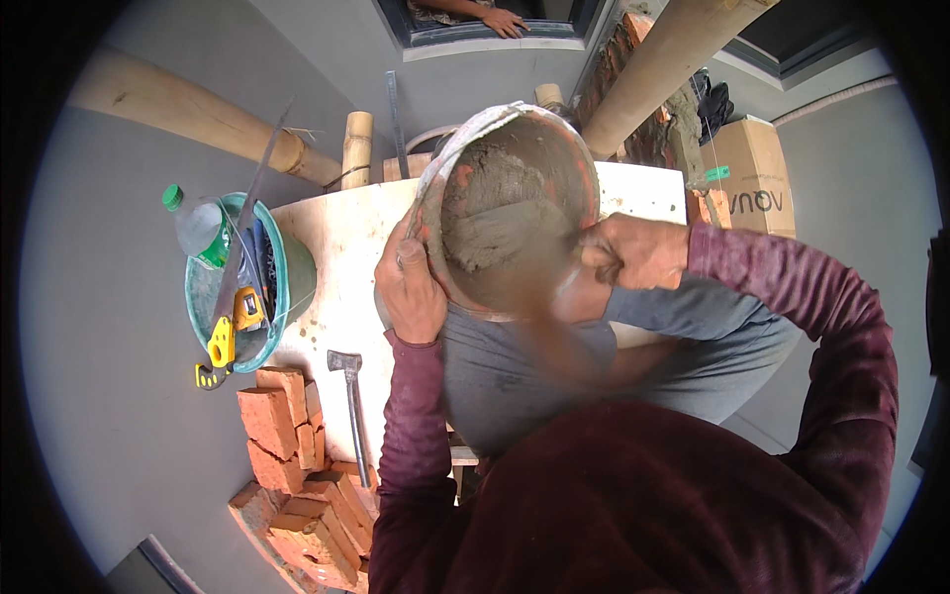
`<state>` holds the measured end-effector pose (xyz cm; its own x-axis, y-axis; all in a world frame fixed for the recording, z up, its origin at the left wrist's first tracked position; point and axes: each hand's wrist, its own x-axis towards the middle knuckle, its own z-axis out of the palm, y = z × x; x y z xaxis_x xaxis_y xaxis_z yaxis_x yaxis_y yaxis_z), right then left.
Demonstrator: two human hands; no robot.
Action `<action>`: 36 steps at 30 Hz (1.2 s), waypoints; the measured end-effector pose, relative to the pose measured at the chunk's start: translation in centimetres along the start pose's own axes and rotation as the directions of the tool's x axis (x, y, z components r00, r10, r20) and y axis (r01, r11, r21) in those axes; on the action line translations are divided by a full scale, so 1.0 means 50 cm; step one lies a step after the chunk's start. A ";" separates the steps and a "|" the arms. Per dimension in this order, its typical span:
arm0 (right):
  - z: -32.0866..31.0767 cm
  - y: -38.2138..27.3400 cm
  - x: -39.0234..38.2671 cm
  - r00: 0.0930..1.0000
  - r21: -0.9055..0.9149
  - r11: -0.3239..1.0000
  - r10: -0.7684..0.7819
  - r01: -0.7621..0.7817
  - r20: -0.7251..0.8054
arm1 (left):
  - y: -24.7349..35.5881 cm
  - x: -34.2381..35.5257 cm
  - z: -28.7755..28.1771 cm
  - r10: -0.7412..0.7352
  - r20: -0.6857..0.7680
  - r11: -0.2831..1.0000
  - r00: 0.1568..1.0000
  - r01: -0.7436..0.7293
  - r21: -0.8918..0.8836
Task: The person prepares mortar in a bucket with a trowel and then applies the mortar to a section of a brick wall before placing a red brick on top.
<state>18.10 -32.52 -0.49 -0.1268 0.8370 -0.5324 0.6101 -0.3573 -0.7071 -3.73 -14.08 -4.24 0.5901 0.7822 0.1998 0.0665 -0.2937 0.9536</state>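
Note:
A bucket [592, 188] smeared with mortar is tilted toward me in front of my crossed legs. Wet grey mortar [500, 213] lies inside it. My left hand [413, 289] is wrapped round the bucket's left rim, thumb up. At the right rim my right hand [636, 254] is closed in a fist on a tool smeared by motion. The tool looks like a trowel, reaching toward the mortar; its shape is mostly lost in blur.
To the left stands a teal bucket [302, 282] with a green-capped bottle [201, 228], a handsaw [224, 337] and a tape measure [247, 308]. A hatchet [348, 381] lies by stacked bricks [269, 421]. Bamboo poles [658, 74] rise ahead; a carton [757, 178] sits right. Another person's hand [503, 22] rests on the window ledge.

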 end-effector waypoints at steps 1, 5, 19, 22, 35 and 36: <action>0.014 0.004 0.002 1.000 0.001 1.000 0.010 -0.010 -0.015 | 0.002 -0.002 0.005 0.001 -0.014 1.000 1.000 -0.002 -0.017; 0.061 -0.033 0.034 0.995 0.138 0.986 0.100 -0.095 -0.026 | -0.004 -0.004 0.011 -0.013 -0.043 1.000 0.999 0.012 -0.025; 0.057 0.056 -0.033 0.994 0.737 0.667 -0.055 0.108 -0.095 | -0.091 0.115 -0.053 -0.214 -0.050 0.968 0.976 0.205 -0.142; 0.018 0.034 -0.113 0.973 0.701 0.681 -0.075 0.211 -0.219 | -0.146 0.148 -0.125 -0.422 0.035 0.857 0.906 0.412 -0.310; 0.016 0.136 -0.506 0.778 0.919 0.346 0.517 0.191 -0.356 | 0.274 0.280 0.196 0.378 0.372 0.844 0.848 -0.481 0.239; -0.005 0.154 -0.512 0.756 0.910 0.349 0.527 0.225 -0.389 | 0.307 0.298 0.254 0.460 0.393 0.817 0.796 -0.553 0.163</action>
<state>26.27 -56.61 7.82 0.5299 0.6056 -0.5937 -0.5268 -0.3135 -0.7900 16.31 -13.90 10.54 0.8164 0.2719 0.5094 -0.1404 -0.7622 0.6319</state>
